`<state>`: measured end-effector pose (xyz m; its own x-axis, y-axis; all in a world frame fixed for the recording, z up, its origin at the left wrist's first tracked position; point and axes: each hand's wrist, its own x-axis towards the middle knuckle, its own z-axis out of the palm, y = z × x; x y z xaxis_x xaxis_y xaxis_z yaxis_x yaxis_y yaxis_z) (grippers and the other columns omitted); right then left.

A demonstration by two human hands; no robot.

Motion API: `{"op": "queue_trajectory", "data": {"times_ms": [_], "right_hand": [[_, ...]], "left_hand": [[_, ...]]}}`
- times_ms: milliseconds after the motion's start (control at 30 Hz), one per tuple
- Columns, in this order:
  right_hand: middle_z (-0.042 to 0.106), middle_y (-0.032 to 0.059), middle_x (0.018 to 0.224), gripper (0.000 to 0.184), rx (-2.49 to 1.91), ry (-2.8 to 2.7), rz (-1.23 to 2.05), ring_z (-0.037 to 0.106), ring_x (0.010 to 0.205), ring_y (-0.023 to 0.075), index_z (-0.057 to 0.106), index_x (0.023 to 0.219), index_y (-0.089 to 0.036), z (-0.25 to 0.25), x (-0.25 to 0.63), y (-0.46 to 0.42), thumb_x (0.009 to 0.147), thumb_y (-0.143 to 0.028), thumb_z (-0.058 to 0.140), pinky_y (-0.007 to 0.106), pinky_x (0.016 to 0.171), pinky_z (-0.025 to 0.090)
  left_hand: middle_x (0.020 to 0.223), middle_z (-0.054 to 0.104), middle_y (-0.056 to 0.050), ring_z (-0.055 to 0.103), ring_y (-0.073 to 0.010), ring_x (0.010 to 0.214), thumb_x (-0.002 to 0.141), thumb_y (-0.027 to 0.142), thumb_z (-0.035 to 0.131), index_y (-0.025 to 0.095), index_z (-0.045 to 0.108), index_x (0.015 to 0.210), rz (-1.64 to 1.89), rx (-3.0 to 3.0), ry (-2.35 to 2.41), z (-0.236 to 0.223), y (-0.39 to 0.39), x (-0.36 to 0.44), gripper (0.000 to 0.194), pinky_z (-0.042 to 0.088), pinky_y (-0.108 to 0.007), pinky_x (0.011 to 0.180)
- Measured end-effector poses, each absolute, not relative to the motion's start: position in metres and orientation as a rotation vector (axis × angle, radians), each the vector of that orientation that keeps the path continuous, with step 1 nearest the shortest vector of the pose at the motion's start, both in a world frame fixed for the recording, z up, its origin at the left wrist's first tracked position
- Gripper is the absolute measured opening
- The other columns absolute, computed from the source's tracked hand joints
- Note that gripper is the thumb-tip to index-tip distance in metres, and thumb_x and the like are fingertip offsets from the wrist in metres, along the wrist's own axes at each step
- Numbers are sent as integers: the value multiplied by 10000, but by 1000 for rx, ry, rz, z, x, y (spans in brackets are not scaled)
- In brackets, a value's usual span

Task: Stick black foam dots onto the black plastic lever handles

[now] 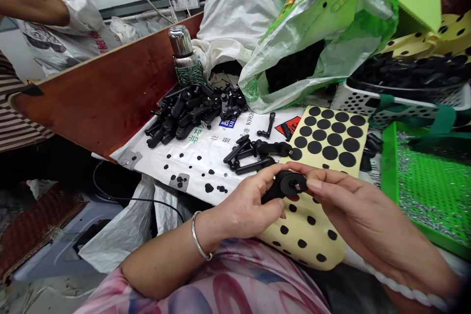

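My left hand (243, 201) grips a black plastic arm-shaped part (283, 185) by its body. The fingertips of my right hand (349, 201) pinch the part's round end, which has a central hole. Under my hands, a cream sheet of black round rubber pads (305, 230) rests on my lap, with many pads gone. A second cream sheet (327, 137) lies just ahead, nearly full of pads. Several similar black parts (250, 154) lie close beyond my left fingers, on a white printed backing sheet (191, 167) scattered with small black dots.
A larger pile of black parts (191, 113) lies beyond, beside a steel flask in a green mesh sleeve (184, 54). A reddish wooden board (99, 88) runs along the left. On the right are a green tray of metal screws (430, 186) and a white basket of black parts (405, 83).
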<state>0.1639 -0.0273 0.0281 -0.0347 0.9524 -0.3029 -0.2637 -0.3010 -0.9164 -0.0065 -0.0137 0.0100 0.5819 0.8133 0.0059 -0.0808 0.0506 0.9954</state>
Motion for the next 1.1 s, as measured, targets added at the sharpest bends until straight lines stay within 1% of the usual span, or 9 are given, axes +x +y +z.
{"op": "queue_trajectory", "data": {"times_ms": [100,167,333,467,667,767,867,967,1100], "right_hand": [[635,105,1213,275,-1258,-845,1510,533,1164,323,733,749,-202,29,163,-28,595,-409,831,450,1074,306],[635,92,1213,289,-1289,-841,1476,539,1151,319,720,708,-207,29,163,-28,569,-430,839,451,1064,317],[636,64,1210,278,-1310,-920,1422,544,1137,299,685,648,-210,23,163,-26,607,-455,811,447,1043,340],[638,54,1197,255,-1357,-1022,1308,534,1158,297,684,676,-221,17,165,-25,658,-459,773,444,1033,345],[632,68,1123,215,-1451,-1318,851,581,1060,277,643,674,-226,15,163,-28,740,-429,662,433,960,411],[588,77,1102,215,-1487,-1390,493,563,1033,264,612,825,-236,13,162,-28,729,-418,673,427,947,412],[603,51,965,422,-1458,-1289,711,598,808,210,537,981,-242,14,163,-24,682,-457,742,353,742,501],[596,-5,713,328,-1334,-1261,1137,545,574,141,569,895,-222,18,162,-21,744,-478,707,256,523,459],[572,-16,618,287,-1175,-1227,1379,509,536,115,617,794,-207,16,163,-21,858,-486,589,230,515,429]], "left_hand": [[1202,591,-108,549,-192,1112,754,34,519,135,388,1360,791,1370,680,15,-14,-6,628,440,-302,949],[1166,602,-119,563,-188,1069,777,93,550,111,408,1340,793,1356,690,19,-15,-5,581,434,-308,951],[1039,609,-82,572,-130,813,856,285,557,151,472,1292,814,1355,793,16,-15,-2,464,481,-249,733],[872,590,-26,502,-75,625,908,301,477,193,476,1300,789,1372,881,12,-15,0,406,456,-205,603],[871,609,-34,506,-69,611,906,292,474,170,434,1342,760,1360,932,10,-15,-1,454,450,-201,597],[887,616,-39,519,-72,616,898,296,482,177,448,1324,779,1359,916,10,-13,-1,444,448,-209,601],[852,614,-42,508,-72,587,862,285,516,136,484,1265,790,1274,874,12,-10,2,431,457,-219,592],[747,601,-15,508,-73,542,827,333,569,138,534,1186,776,1192,833,14,-10,6,410,449,-211,549],[715,601,-13,539,-79,539,812,432,599,139,609,1025,768,1167,853,23,-8,-2,362,440,-186,493]]}}
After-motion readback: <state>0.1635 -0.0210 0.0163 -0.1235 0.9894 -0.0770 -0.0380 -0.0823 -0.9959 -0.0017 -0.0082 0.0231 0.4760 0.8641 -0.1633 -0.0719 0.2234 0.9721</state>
